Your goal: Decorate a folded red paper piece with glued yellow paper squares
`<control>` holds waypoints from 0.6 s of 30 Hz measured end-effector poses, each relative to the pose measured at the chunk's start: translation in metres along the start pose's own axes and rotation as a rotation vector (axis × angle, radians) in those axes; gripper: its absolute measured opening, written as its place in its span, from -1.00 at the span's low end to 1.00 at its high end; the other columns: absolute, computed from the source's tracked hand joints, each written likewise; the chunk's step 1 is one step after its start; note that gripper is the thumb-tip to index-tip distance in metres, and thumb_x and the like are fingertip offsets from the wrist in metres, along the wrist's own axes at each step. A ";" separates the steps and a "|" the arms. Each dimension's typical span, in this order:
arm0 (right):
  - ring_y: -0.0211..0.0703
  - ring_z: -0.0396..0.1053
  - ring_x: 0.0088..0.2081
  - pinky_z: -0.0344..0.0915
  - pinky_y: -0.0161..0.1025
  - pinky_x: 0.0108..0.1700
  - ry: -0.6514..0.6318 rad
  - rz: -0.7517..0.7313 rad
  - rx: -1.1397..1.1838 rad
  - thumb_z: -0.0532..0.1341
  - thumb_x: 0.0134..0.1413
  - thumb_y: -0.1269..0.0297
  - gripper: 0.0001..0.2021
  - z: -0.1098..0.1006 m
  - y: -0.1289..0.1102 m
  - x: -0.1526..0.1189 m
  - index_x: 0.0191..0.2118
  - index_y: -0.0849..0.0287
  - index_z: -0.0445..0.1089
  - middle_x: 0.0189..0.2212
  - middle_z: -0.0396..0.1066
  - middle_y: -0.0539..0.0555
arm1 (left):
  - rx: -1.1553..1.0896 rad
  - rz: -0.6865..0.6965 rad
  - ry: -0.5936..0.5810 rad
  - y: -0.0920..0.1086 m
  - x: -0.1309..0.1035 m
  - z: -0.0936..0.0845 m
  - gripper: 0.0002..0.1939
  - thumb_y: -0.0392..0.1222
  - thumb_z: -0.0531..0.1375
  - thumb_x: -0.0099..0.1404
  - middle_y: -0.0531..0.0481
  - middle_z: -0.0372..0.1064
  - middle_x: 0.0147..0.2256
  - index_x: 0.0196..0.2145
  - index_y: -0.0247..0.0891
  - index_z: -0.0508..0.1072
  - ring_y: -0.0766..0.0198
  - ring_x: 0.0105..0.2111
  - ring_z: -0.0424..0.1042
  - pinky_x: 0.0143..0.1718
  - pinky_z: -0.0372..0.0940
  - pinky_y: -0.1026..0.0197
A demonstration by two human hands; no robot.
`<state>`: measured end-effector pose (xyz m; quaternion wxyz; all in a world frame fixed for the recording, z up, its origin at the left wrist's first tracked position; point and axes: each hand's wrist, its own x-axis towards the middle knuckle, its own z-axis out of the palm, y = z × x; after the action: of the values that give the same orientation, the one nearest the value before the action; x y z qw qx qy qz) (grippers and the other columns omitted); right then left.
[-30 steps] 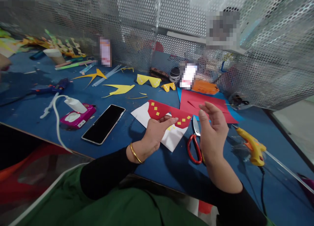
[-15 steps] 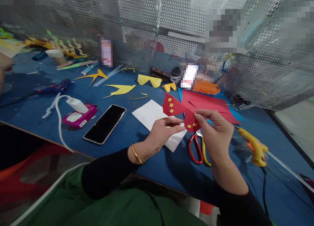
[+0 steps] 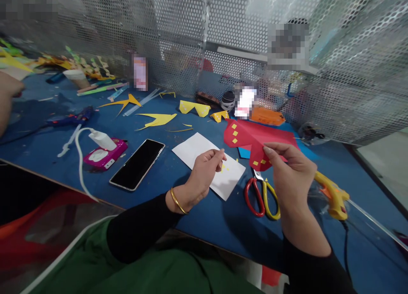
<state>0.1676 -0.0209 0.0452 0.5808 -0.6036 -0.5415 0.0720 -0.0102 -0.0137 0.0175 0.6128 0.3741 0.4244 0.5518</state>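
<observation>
Pinched between thumb and fingers of my right hand (image 3: 288,168) is a red paper shape (image 3: 247,141) with small yellow squares on both of its ends. My left hand (image 3: 205,171) hovers over a white sheet (image 3: 194,149), thumb and index finger pressed together; whatever they hold, if anything, is too small to name. Tiny yellow pieces lie on the sheet beside those fingers. Scissors (image 3: 254,197) with one red and one yellow handle lie just below the red shape. Behind it are red sheets (image 3: 280,132) on top of blue ones (image 3: 307,151).
A black phone (image 3: 137,164) and a pink power socket (image 3: 106,154) lie to the left. Yellow cut-outs (image 3: 194,108) are further back. A yellow glue gun (image 3: 334,198) is at the right. Another person's hand (image 3: 9,88) shows at the far left.
My right hand has moved the red shape to the right, away from my left hand. The fingers of my left hand have drawn back and closed together, uncovering yellow bits on the sheet.
</observation>
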 end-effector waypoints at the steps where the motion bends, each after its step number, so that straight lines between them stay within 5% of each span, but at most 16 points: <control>1: -0.14 0.47 -0.37 0.42 -0.17 -0.29 -0.006 -0.006 -0.001 0.36 0.07 0.24 -0.88 0.000 0.000 0.000 -0.27 0.12 0.61 -0.42 0.56 0.02 | -0.011 0.001 0.028 0.001 0.001 0.000 -0.48 0.22 0.28 0.23 0.08 0.20 -0.63 -0.65 -0.21 0.35 0.34 -0.55 0.16 -0.37 0.15 0.19; 7: -0.12 0.46 -0.35 0.41 -0.06 -0.16 -0.073 -0.029 -0.019 0.36 0.07 0.22 -0.90 0.002 0.002 -0.003 -0.30 0.09 0.60 -0.44 0.54 0.00 | -0.063 0.005 0.077 0.006 0.003 -0.004 -0.62 0.16 0.41 0.11 -0.01 0.46 -0.40 -0.44 -0.24 0.54 0.29 -0.36 0.37 -0.28 0.21 0.21; 18: -0.14 0.44 -0.38 0.36 0.16 0.06 -0.142 -0.087 -0.066 0.34 0.09 0.15 -0.88 0.005 0.001 -0.007 -0.32 0.04 0.59 -0.45 0.54 -0.04 | -0.169 -0.039 0.079 0.008 0.000 0.001 -0.77 -0.16 0.47 0.03 0.04 0.45 -0.51 -0.51 -0.26 0.51 0.33 -0.49 0.37 -0.39 0.25 0.21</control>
<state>0.1617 -0.0230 0.0390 0.5234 -0.5916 -0.6090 0.0716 -0.0124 -0.0125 0.0250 0.6355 0.2907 0.4073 0.5880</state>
